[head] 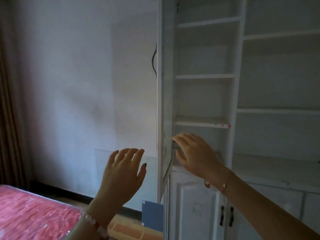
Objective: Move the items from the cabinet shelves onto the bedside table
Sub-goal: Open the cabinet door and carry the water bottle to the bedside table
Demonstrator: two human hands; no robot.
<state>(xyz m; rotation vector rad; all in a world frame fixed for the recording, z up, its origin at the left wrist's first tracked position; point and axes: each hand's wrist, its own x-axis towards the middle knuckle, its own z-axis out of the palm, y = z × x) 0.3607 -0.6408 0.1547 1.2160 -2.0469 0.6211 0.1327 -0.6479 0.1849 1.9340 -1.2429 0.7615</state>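
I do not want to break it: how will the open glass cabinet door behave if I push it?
The cabinet door stands swung open, so a light push should probably swing it, not slide it. Its pane looks like glass, so likely fragile: press the white frame.

1. On the left hand (123, 172): dark polish on the nails.
2. At the left wrist: bead bracelet (94, 224), pale pink beads with one red.
3. On the right hand (195, 153), at the wrist: thin cord bracelet (224, 185), small dark charm.
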